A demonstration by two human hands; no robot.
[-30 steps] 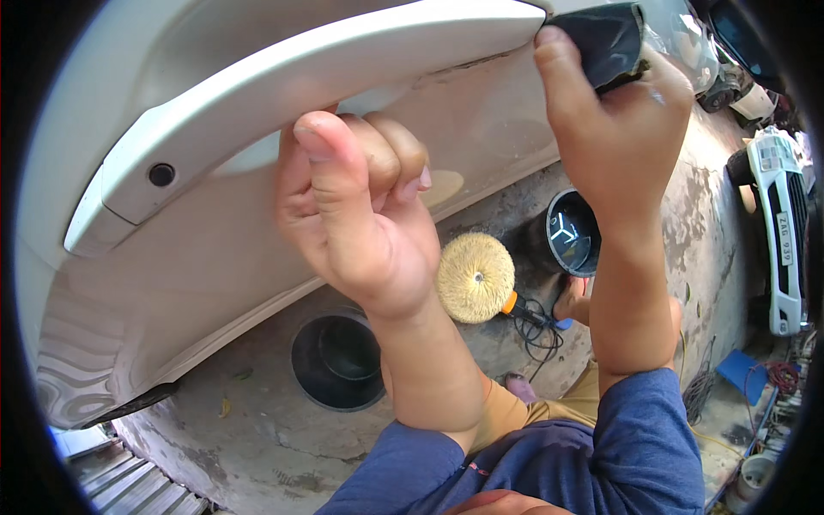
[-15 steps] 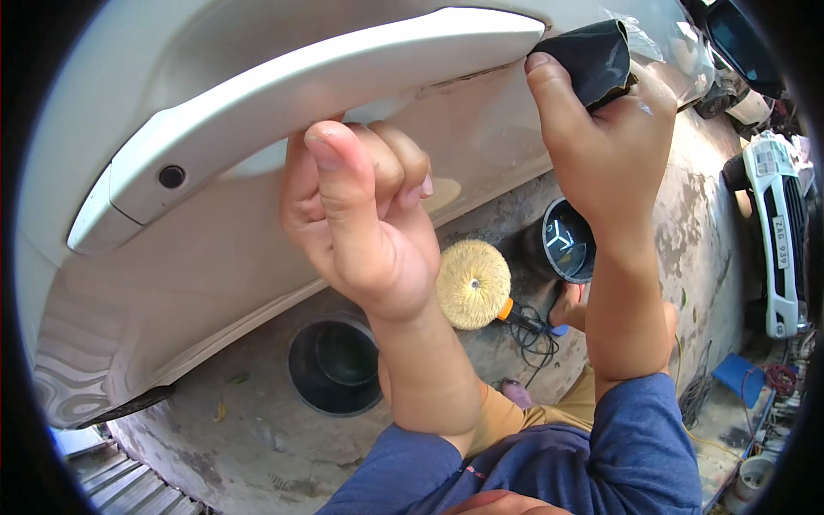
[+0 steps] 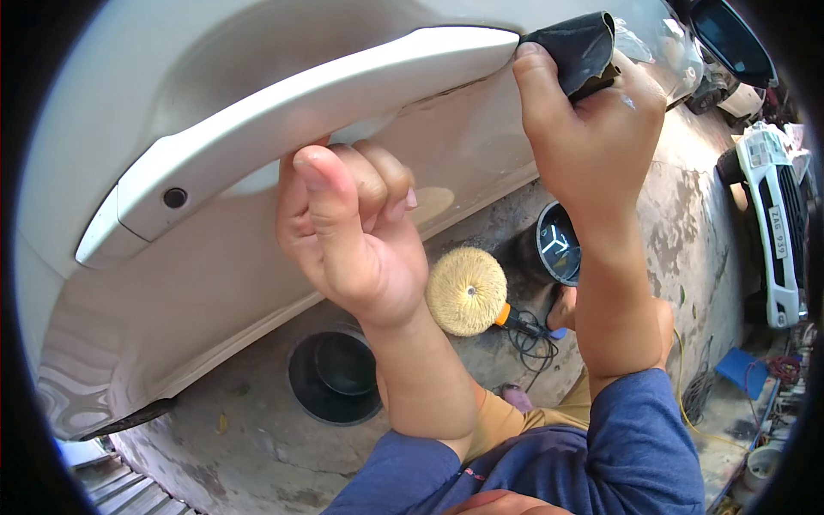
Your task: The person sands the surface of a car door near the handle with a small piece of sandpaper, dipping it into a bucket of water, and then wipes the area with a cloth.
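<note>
A white car door handle (image 3: 318,107) runs across the upper left of the head view, with a round dark keyhole (image 3: 175,198) near its left end. At the handle's lower edge is my left hand (image 3: 348,227), its fingers curled and its index fingertip hidden behind the handle; the thumb points up, free of it. My right hand (image 3: 592,137) grips a folded piece of black sandpaper (image 3: 573,53), thumb on top, against the door at the handle's right end. The sandpaper's yellowish-brown back shows at its curled edge.
On the concrete floor below stand two black buckets (image 3: 302,378) (image 3: 542,240). Between them lies a polisher with a round, fluffy yellow pad (image 3: 466,292) and a black cord. A side mirror (image 3: 732,43), a loose white bumper (image 3: 777,232) and a blue flat object (image 3: 741,373) are at right.
The whole view has shifted slightly. My right hand and the sandpaper have moved a little up and right relative to the handle's end. My left hand stays at the handle.
</note>
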